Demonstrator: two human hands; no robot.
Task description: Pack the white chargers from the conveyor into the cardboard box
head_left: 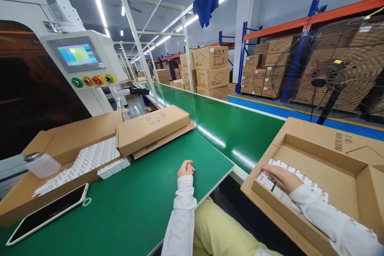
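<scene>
My left hand [185, 169] rests on the green tabletop [135, 204], its fingers curled in and nothing visible in them. To the right, my right hand [283, 178] reaches into an open cardboard carton [324, 156]. Its fingers lie stretched out over a row of small white boxes [309, 184] along the carton's near side, touching them. Part of that row is hidden under the hand and sleeve. On the left, another open carton [81, 126] holds many more small white boxes [90, 159], and a few stand outside it on the tabletop.
A closed flat carton [153, 126] lies behind the left one. A phone [49, 212], a white ring [87, 202] and a clear bottle [42, 165] are at left. Beyond run a green conveyor belt [228, 120], a machine control panel [81, 58] and a large fan [319, 80].
</scene>
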